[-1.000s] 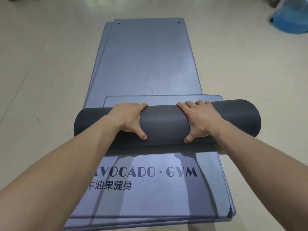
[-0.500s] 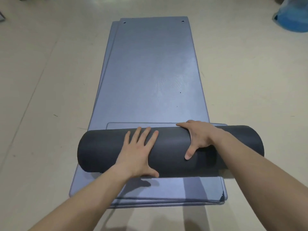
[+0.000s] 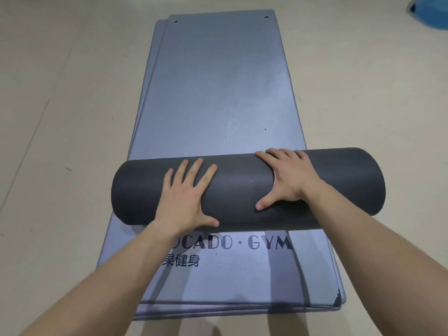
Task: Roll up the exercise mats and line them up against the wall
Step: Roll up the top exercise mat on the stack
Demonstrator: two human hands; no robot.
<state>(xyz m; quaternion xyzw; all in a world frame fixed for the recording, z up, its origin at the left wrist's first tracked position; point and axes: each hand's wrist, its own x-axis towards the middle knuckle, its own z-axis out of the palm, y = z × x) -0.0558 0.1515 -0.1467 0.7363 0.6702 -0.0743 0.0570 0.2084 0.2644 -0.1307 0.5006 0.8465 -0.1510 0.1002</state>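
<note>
A dark grey rolled mat (image 3: 242, 187) lies crosswise on a stack of flat blue-grey mats (image 3: 218, 93) printed with "GYM" lettering. My left hand (image 3: 186, 197) presses flat on the near left side of the roll, fingers straight and spread. Further right, my right hand (image 3: 288, 180) drapes over the roll's top, fingers curved over the crown and thumb spread on the near face. No loose flap of the grey mat shows beyond the roll. Both ends of the roll overhang the stack a little.
Beige tiled floor (image 3: 60, 117) surrounds the mat stack on all sides. A blue translucent object (image 3: 434, 13) sits on the floor at the far right corner. The stack's far end has two small holes.
The roll advanced away from me and the flap that lay beyond it is gone. My left hand let go its grip and now lies flat on the roll.
</note>
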